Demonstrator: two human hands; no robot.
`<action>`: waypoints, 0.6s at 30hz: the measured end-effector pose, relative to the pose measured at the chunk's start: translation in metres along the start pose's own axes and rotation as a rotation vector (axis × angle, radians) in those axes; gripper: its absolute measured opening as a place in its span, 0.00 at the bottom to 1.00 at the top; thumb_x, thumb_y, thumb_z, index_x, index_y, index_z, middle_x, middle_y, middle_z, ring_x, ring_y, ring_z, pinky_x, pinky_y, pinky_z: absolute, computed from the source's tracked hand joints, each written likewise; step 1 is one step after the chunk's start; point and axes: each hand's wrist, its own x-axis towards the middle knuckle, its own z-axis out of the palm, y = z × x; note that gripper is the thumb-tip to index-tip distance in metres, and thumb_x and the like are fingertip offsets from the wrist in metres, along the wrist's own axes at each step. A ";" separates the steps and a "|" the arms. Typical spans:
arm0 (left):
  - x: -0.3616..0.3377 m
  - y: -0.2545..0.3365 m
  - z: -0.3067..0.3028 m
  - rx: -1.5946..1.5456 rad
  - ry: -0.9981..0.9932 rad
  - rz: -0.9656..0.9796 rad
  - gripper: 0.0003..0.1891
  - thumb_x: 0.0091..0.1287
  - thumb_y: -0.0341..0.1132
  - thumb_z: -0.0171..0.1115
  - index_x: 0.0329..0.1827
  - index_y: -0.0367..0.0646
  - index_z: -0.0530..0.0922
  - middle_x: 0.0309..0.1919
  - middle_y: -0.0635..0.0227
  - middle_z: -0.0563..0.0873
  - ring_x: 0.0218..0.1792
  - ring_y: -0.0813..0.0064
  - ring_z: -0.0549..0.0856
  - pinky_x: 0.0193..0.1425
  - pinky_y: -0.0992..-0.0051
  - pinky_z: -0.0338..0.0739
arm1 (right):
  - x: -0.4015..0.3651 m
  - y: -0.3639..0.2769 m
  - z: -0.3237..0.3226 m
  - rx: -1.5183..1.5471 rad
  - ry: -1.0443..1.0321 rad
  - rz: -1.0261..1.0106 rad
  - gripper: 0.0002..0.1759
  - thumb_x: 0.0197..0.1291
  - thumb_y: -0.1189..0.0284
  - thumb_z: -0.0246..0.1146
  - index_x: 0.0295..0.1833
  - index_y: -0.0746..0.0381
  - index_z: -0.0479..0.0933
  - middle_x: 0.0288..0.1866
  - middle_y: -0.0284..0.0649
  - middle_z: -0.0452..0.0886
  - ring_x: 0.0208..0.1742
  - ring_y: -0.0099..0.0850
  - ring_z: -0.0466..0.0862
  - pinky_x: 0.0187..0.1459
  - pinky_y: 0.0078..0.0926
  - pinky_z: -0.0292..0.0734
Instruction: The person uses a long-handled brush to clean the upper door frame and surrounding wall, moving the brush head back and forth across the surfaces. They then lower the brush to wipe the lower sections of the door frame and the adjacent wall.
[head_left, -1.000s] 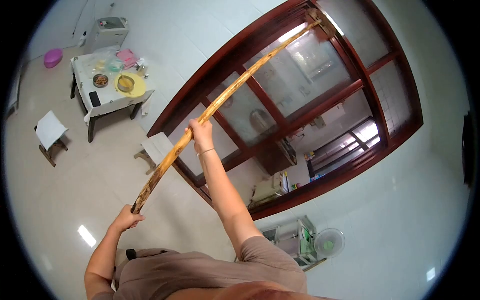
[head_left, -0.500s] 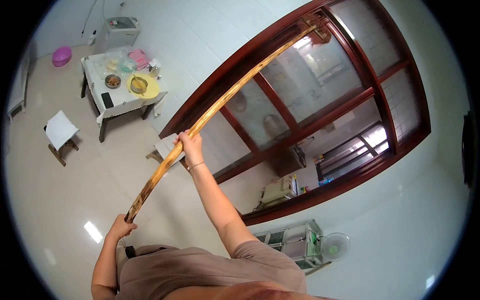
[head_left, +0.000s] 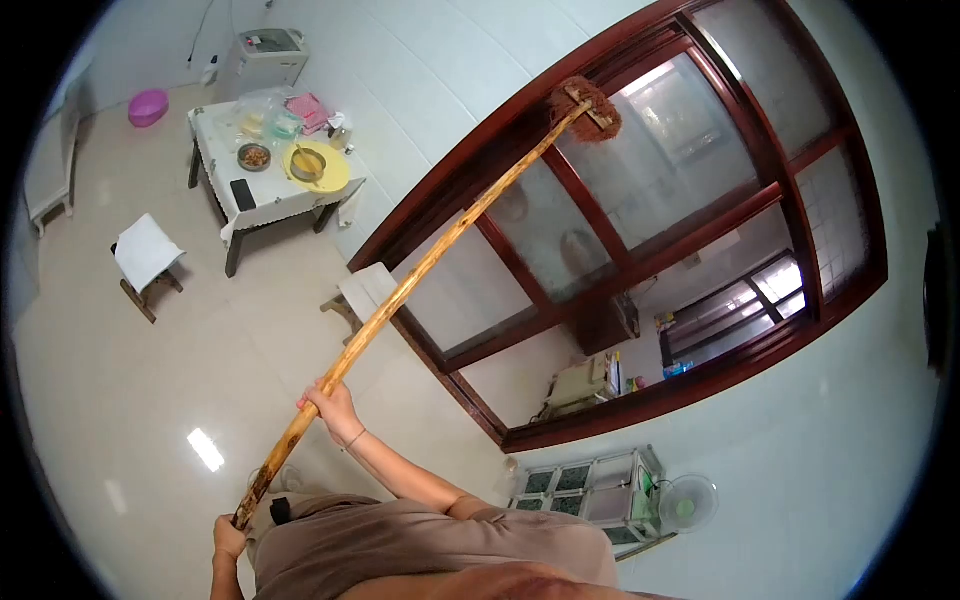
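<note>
A long, pale wooden-handled mop (head_left: 425,265) runs slantwise from my body up to the door. Its shaggy reddish-brown head (head_left: 603,117), with a wooden crosspiece, rests at or just before the upper part of the dark red wooden sliding door (head_left: 563,190); whether it touches cannot be told. My right hand (head_left: 335,408), a thin bracelet at the wrist, is wrapped round the handle's lower part. At the dark butt end, my left hand (head_left: 230,537) is closed on the same handle, close to my waist.
To the left stands a cloth-covered table (head_left: 272,208) with a yellow tray (head_left: 338,176), a bowl (head_left: 254,157) and a black phone (head_left: 242,195). Two stools, one white-covered (head_left: 148,248) and one white-topped (head_left: 368,287), stand on the floor. A low cabinet (head_left: 590,482) sits below the door at right.
The mop head has come down and left along the door's top. My right hand has drawn back toward my body, and my left hand has lowered. The whole view has shifted slightly.
</note>
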 end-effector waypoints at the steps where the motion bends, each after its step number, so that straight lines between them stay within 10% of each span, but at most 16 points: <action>1: -0.002 0.008 0.002 -0.009 -0.003 -0.001 0.10 0.44 0.31 0.67 0.26 0.32 0.79 0.18 0.54 0.80 0.22 0.60 0.80 0.32 0.68 0.74 | -0.001 -0.006 -0.002 -0.010 0.000 0.000 0.09 0.57 0.75 0.57 0.40 0.62 0.64 0.28 0.38 0.77 0.31 0.27 0.82 0.27 0.19 0.73; 18: 0.041 0.256 0.020 -0.043 0.345 0.358 0.12 0.53 0.36 0.65 0.24 0.36 0.74 0.20 0.50 0.78 0.25 0.50 0.79 0.31 0.63 0.73 | 0.092 -0.241 -0.024 0.118 -0.098 -0.487 0.07 0.56 0.75 0.57 0.31 0.64 0.66 0.21 0.36 0.71 0.17 0.29 0.77 0.19 0.25 0.72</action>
